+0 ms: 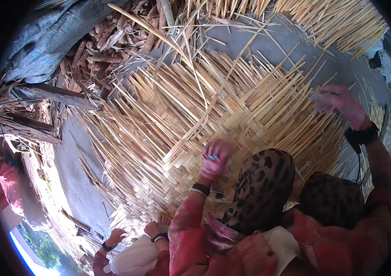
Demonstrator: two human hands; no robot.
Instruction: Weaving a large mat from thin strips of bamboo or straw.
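- The broad, straw-coloured mat of flat split strips (158,184) lies in front of us on the smooth grey floor (292,43); its zigzag weave looks closed near our body, and many ends are loose at the far and right sides.
- Our left hand, with a pale band at the wrist (217,156), is over the woven part, beside the knee in brown trousers with black spots (264,184). Its fingers look curled, but they are blurred, so we cannot tell if this grip pinches a strip.
- Our right hand, with a black band at the wrist (335,100), is over the loose ends at the right. It is blurred also, and we cannot tell if its grip is spread or pressed together.
- For good weaving, we judge that one hand should hold the closed part flat while the other guides a single strip.
- We should count the overs and unders carefully, because one mistake would break the zigzag.
- Each strip should be pushed close to its neighbour, gently, since dry strips may split.
- The knee should not press on loose ends.
- A co-worker's hand (115,237) is near the lower left edge, so we should avoid sudden pulling.
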